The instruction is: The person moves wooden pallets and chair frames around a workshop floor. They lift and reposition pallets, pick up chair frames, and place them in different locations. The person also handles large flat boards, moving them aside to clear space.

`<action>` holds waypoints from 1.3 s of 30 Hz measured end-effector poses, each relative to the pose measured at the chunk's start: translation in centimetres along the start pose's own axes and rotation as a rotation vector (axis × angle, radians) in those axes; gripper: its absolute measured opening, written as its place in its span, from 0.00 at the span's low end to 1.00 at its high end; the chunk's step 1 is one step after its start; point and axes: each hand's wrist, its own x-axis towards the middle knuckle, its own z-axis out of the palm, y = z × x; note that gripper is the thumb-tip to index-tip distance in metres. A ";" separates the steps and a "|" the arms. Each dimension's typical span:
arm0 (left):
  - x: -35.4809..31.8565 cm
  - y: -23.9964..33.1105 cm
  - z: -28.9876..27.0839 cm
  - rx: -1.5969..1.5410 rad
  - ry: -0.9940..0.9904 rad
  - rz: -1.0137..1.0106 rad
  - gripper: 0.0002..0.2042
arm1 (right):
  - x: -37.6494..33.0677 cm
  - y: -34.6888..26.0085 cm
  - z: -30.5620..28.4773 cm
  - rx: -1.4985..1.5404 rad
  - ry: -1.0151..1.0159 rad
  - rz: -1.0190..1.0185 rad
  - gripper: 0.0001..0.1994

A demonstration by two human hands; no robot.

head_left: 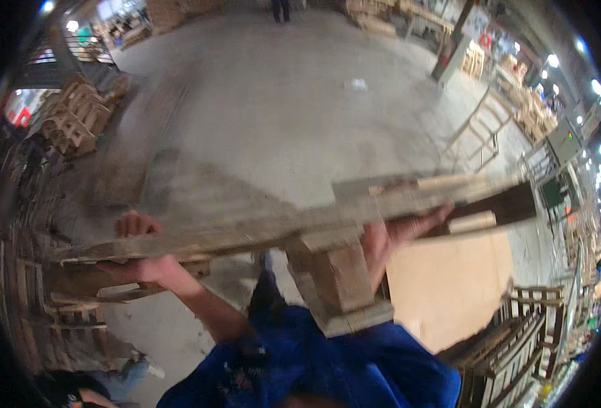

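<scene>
Head view, pretty blurry around the hands. Looking at a long wooden pallet runner (246, 234), right in the fingers of both hands, crosswise in front of a blue shirt (314, 360). Long axis running from the left fingers over to the right fingers and on past them, tilted a bit up toward the right.

Left hand (152, 270) near the runner's left end: fingers curled over the far edge, thumb side along the near edge, so pretty much wrapped round the wood. Right hand (405, 230) over past the chunky middle block (344, 272), fingers stretched fairly straight against the runner. Can't tell whether really gripping there or just propping it up. Definitely closer to that block than the left one, though, with the block sticking out between the two, toward the body.

Containers? Can't pick out any for sure, so no contents to report. Just below the right fingers, a big tan sheet (450, 279); farther down and right of them, slatted wooden pallets (518, 350). Well below the left fingers, part of a co-worker (129, 379), mostly cut off. Way out beyond the left fingers, a pallet pile (76, 122); straight out past both hands, grey concrete floor (266, 115) with a white scrap (356, 84).
</scene>
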 end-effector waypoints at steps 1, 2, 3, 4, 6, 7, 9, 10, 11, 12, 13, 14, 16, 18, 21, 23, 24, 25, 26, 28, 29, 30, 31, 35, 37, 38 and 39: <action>3.0 -2.1 -1.4 0.158 0.320 0.218 0.33 | 3.5 3.5 1.5 -0.095 0.034 0.000 0.32; 4.1 -1.8 -4.4 0.208 0.406 0.277 0.33 | 6.9 6.6 2.0 -0.085 -0.007 0.080 0.33; 4.8 -1.5 -8.1 0.270 0.504 0.334 0.34 | 9.5 9.7 1.4 -0.089 0.001 0.152 0.34; 7.2 -3.5 -8.9 0.413 0.504 0.353 0.37 | 12.8 12.9 1.3 -0.059 -0.011 0.267 0.33; 12.1 -8.4 -9.5 0.692 0.512 0.395 0.43 | 19.5 17.6 2.8 0.019 -0.063 0.467 0.33; 14.6 -11.7 -9.9 0.846 0.871 0.579 0.45 | 22.3 18.9 3.4 0.066 -0.085 0.556 0.33; 17.6 -18.6 -10.2 0.887 0.840 0.632 0.47 | 29.3 20.4 4.6 0.104 -0.095 0.543 0.35; 19.2 -22.0 -10.8 0.906 0.818 0.664 0.49 | 33.0 21.0 5.0 0.128 -0.102 0.539 0.36; 15.9 -24.4 -11.0 1.014 0.768 0.634 0.48 | 35.3 19.9 1.5 0.135 -0.096 0.570 0.37; 12.4 -27.1 -11.2 1.122 0.720 0.603 0.48 | 37.6 18.5 -2.2 0.141 -0.089 0.602 0.38; 8.8 -30.1 -11.4 1.230 0.675 0.568 0.47 | 40.1 16.7 -6.1 0.144 -0.081 0.635 0.39; 11.1 -35.1 -13.9 1.159 0.688 0.621 0.48 | 45.4 17.5 -6.9 0.174 -0.082 0.615 0.40; 15.8 -43.2 -16.6 1.105 0.661 0.668 0.48 | 51.4 17.3 -6.7 0.223 -0.076 0.599 0.42; 17.3 -47.9 -17.8 1.034 0.763 0.635 0.44 | 57.4 16.5 -7.8 0.185 -0.036 0.621 0.43; 20.8 -62.7 -21.9 0.850 0.888 0.444 0.39 | 72.1 14.5 -8.2 0.182 0.047 0.469 0.40; 23.5 -67.7 -28.7 0.634 0.525 0.163 0.36 | 79.7 15.8 -10.6 0.174 0.200 0.373 0.38; 25.3 -68.4 -33.6 0.492 0.201 -0.103 0.35 | 82.9 15.8 -11.0 0.171 0.260 0.313 0.38; 26.6 -73.5 -34.3 0.587 0.463 -0.022 0.35 | 86.0 15.4 -11.8 0.146 0.311 0.234 0.37; 28.2 -80.2 -36.5 0.651 0.568 -0.028 0.35 | 90.0 15.0 -12.2 0.146 0.319 0.169 0.37; 30.4 -88.4 -37.3 0.773 0.607 -0.131 0.34 | 94.9 12.4 -13.0 0.232 0.181 0.057 0.35; 31.3 -93.6 -39.2 0.309 0.424 -0.255 0.34 | 99.3 11.4 -13.2 0.273 0.101 -0.030 0.35; 32.2 -98.4 -41.1 -0.156 0.230 -0.360 0.34 | 101.8 9.9 -13.6 0.332 0.051 -0.077 0.34; 34.4 -101.6 -43.6 0.212 0.470 -0.447 0.35 | 104.7 9.3 -12.8 0.395 -0.007 -0.097 0.33; 38.0 -118.9 -47.0 -0.269 0.418 -0.409 0.32 | 115.9 6.9 -10.4 0.486 -0.248 -0.215 0.31; 39.2 -127.6 -47.7 -0.458 0.531 -0.542 0.25 | 119.2 3.9 -9.6 0.355 -0.405 -0.388 0.27; 39.3 -131.8 -49.2 -0.581 0.538 -0.627 0.22 | 121.2 2.6 -10.6 0.353 -0.429 -0.427 0.24; 38.8 -136.3 -50.8 -0.712 0.552 -0.726 0.19 | 123.1 1.3 -12.9 0.341 -0.447 -0.481 0.21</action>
